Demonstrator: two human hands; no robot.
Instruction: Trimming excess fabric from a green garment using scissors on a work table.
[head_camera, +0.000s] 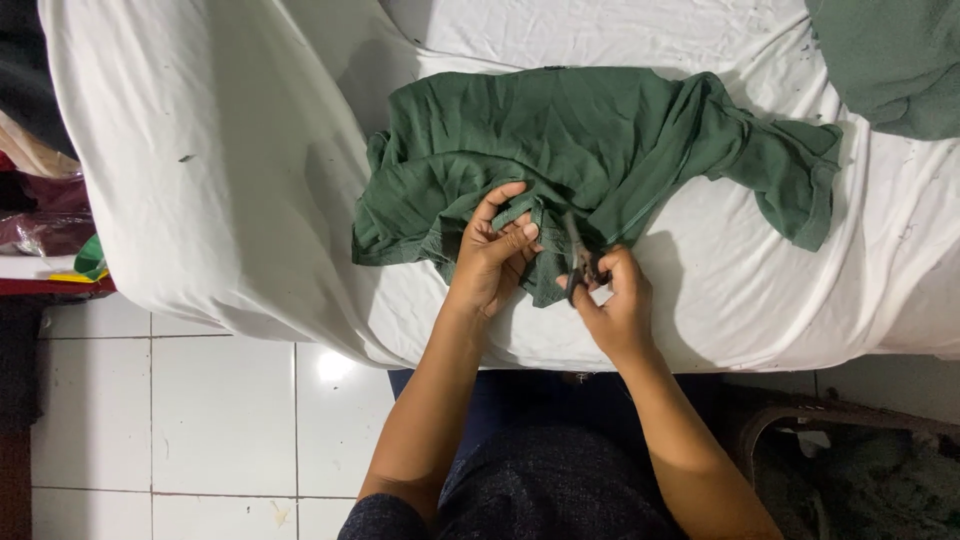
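Green garment (590, 150) long axis left-right; left hand (492, 255) pinches hem, right hand (618, 300) grips scissors (577, 258).

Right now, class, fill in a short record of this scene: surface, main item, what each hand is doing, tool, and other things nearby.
Surface: white sheet over a table
Main item: crumpled green garment
Left hand: pinching the garment's near edge
Right hand: gripping small scissors, blades pointing into the fabric
Nearby: second green cloth at the far right corner; white tiled floor below
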